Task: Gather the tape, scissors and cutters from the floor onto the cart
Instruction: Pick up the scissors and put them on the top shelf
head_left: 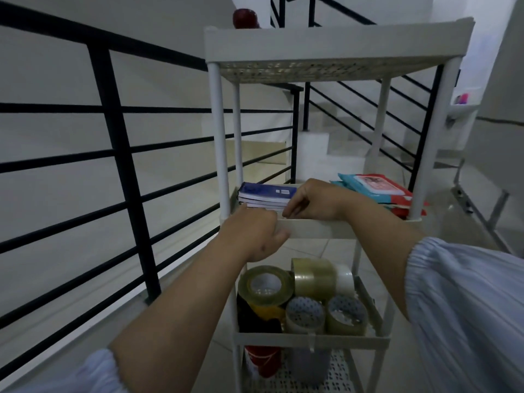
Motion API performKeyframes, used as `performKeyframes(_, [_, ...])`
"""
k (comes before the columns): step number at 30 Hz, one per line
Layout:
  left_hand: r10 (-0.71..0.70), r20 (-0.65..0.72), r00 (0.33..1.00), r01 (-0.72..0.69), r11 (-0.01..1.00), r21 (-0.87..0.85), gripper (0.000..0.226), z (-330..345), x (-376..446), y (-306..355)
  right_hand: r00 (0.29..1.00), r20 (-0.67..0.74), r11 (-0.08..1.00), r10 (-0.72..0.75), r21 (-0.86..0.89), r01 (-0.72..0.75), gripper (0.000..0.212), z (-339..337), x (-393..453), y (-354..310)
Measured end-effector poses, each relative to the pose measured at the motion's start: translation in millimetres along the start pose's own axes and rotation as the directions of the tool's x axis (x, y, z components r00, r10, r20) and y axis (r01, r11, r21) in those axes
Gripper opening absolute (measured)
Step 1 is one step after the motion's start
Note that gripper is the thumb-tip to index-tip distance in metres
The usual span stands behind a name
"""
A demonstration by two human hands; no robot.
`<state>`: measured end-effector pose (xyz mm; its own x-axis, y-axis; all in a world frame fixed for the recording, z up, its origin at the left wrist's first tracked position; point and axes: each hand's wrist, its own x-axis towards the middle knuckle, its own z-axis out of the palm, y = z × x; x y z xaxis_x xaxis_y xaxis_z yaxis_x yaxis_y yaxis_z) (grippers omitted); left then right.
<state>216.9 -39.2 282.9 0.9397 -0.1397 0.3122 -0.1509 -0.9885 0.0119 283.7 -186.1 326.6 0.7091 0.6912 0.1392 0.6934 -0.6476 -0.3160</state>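
Both hands meet at the front rim of the cart's [320, 228] middle shelf. The left hand [256, 236] is curled with its knuckles up against the rim, and whether its grip has hold of anything cannot be told, since the fingers are hidden behind the hand. The right hand [314, 201] reaches over the rim from the other side, fingers bent and pinched together at their tips just beside the left hand; something small may lie between them, but blur hides it, so that grip cannot be told either.

Just behind the grips, on the same shelf, lies a stack of notebooks [266, 195] with a blue cover on top, its long axis running left to right; the small white label on it is too blurred to read. To the right of the right hand, two wet-wipe packs [377, 190] lie flat, red and teal, print unreadable.

Below the grips, on the next shelf down, sit the tape rolls [309, 296]: five can be counted, clear or tan. Two at the front stand with their cores pointing up and toward the camera, one larger roll at left tilts the same way, and two behind lie with their cores pointing sideways. A dark item with yellow sits under the left roll.

Lower still stands a red container [262, 361]. A black railing [119, 171] runs left of the cart
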Motion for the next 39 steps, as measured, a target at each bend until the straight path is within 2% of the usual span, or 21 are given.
performKeyframes(4, [0.023, -0.083, 0.996, -0.020, 0.999, 0.040, 0.035, 1.5, -3.6, 1.3, 1.000, -0.016, 0.999, 0.002, -0.041, -0.002, 0.019, 5.0, 7.8, -5.1])
performKeyframes(6, [0.066, -0.191, 0.979, -0.066, 0.998, 0.006, 0.051, 7.4, -18.9, -1.4, 0.993, -0.122, 1.000, -0.002, 0.006, 0.003, 0.020, 8.6, 5.4, -9.8])
performKeyframes(7, [0.090, -0.262, 0.961, -0.104, 0.994, -0.041, 0.059, 12.2, -30.6, -3.2, 0.975, -0.222, 0.997, -0.002, 0.076, 0.020, 0.021, 12.7, 2.1, -13.2])
performKeyframes(9, [0.134, -0.413, 0.901, -0.214, 0.964, -0.155, 0.059, 26.2, -58.4, -9.6, 0.880, -0.472, 0.964, 0.059, 0.257, 0.074, 0.022, 28.6, -9.9, -25.4])
performKeyframes(11, [0.150, -0.484, 0.862, -0.277, 0.940, -0.201, 0.050, 47.3, -86.7, -22.2, 0.731, -0.675, 0.924, 0.105, 0.337, 0.179, 0.023, 57.1, -23.6, -42.8])
performKeyframes(12, [0.151, -0.470, 0.870, -0.277, 0.937, -0.212, 0.048, 58.5, -99.8, -30.6, 0.683, -0.726, 0.911, 0.085, 0.335, 0.243, 0.023, 75.2, -28.6, -52.8])
performKeyframes(14, [0.126, -0.360, 0.925, -0.218, 0.948, -0.230, 0.051, 80.0, -123.4, -50.2, 0.682, -0.732, 0.893, -0.011, 0.299, 0.335, 0.025, 118.0, -32.0, -69.7])
performKeyframes(16, [0.051, -0.205, 0.977, -0.101, 0.966, -0.237, 0.054, 100.1, -145.9, -73.2, 0.765, -0.640, 0.880, -0.072, 0.320, 0.350, 0.028, 165.1, -28.6, -82.3])
performKeyframes(18, [-0.045, -0.093, 0.995, 0.025, 0.977, -0.212, 0.056, 117.3, -172.3, -93.4, 0.872, -0.480, 0.880, -0.097, 0.368, 0.301, 0.031, 211.4, -24.5, -90.6])
performKeyframes(20, [-0.151, 0.010, 0.988, 0.150, 0.964, -0.221, 0.067, 131.6, -201.8, -114.0, 0.945, -0.308, 0.889, -0.106, 0.398, 0.229, 0.035, 256.2, -23.9, -96.4])
performKeyframes(23, [-0.287, 0.121, 0.950, 0.306, 0.934, -0.187, 0.078, 154.3, -251.2, -145.3, 0.993, -0.078, 0.902, -0.087, 0.417, 0.111, 0.043, 317.6, -25.0, -105.2])
performKeyframes(26, [-0.382, 0.248, 0.890, 0.430, 0.885, -0.178, 0.081, 187.5, -304.5, -164.7, 0.992, 0.088, 0.913, -0.087, 0.406, 0.044, 0.047, 373.9, -28.1, -114.0])
performKeyframes(30, [-0.504, 0.481, 0.718, 0.623, 0.773, -0.121, 0.064, 237.6, -366.8, -183.0, 0.961, 0.266, 0.907, -0.080, 0.419, -0.040, 0.047, 440.4, -38.9, -129.4])
performKeyframes(32, [-0.503, 0.465, 0.729, 0.611, 0.784, -0.109, 0.059, 257.0, -391.9, -189.9, 0.936, 0.340, 0.906, -0.095, 0.418, -0.061, 0.046, 466.2, -46.1, -137.8])
performKeyframes(33, [-0.486, 0.500, 0.716, 0.603, 0.792, -0.093, 0.057, 264.4, -402.6, -193.0, 0.922, 0.374, 0.908, -0.102, 0.414, -0.067, 0.045, 478.5, -49.7, -142.2])
performKeyframes(36, [-0.514, 0.565, 0.645, 0.657, 0.751, -0.066, 0.064, 286.2, -430.6, -201.3, 0.879, 0.462, 0.934, -0.117, 0.353, -0.062, 0.041, 514.1, -59.2, -152.7])
performKeyframes(39, [-0.544, 0.629, 0.556, 0.756, 0.645, -0.110, 0.071, 298.3, -440.4, -208.3, 0.847, 0.514, 0.949, -0.135, 0.313, -0.039, 0.034, 546.1, -68.0, -157.1])
